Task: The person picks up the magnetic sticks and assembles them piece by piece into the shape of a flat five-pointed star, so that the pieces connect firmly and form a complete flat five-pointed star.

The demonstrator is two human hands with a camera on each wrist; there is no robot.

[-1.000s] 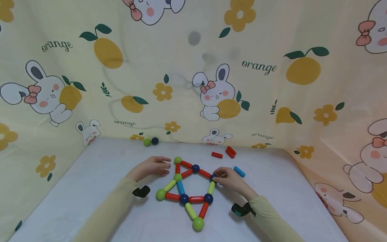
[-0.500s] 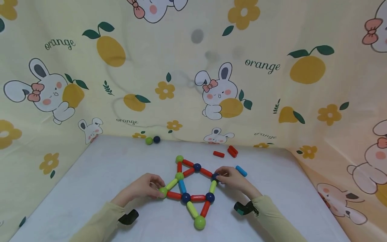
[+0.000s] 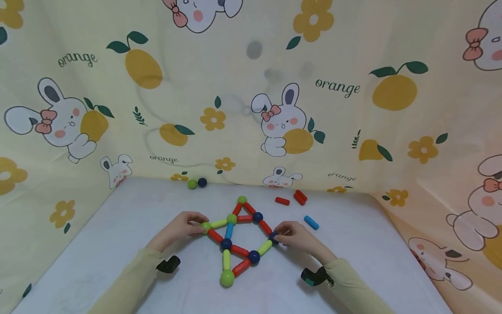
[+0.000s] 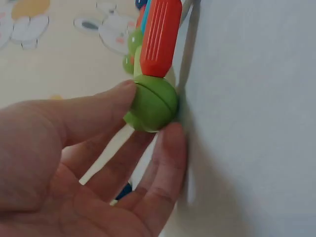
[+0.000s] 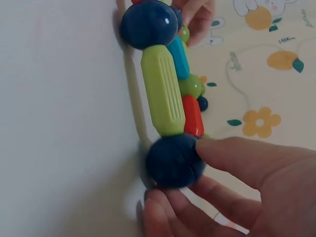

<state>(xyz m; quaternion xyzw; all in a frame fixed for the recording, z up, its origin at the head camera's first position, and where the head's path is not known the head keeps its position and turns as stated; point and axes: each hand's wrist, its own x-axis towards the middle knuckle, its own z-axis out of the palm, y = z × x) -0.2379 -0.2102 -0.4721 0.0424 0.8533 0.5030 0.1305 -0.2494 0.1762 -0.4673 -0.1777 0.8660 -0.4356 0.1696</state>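
A flat frame of red, light green and blue rods joined by green and dark blue balls lies on the white table. At its left corner my left hand pinches a green ball between thumb and fingers; a red rod runs up from that ball in the left wrist view. On the opposite side my right hand pinches a dark blue ball. A light green rod links it to another dark blue ball. The frame's nearest corner is a green ball.
Loose red rods lie at the back right, and a loose blue rod is beyond my right hand. A green ball and a dark blue ball sit by the patterned backdrop.
My left hand came down to the green corner ball and took hold of it. The whole frame has since turned clockwise, its near corner swinging left, while my right hand kept hold of its ball.
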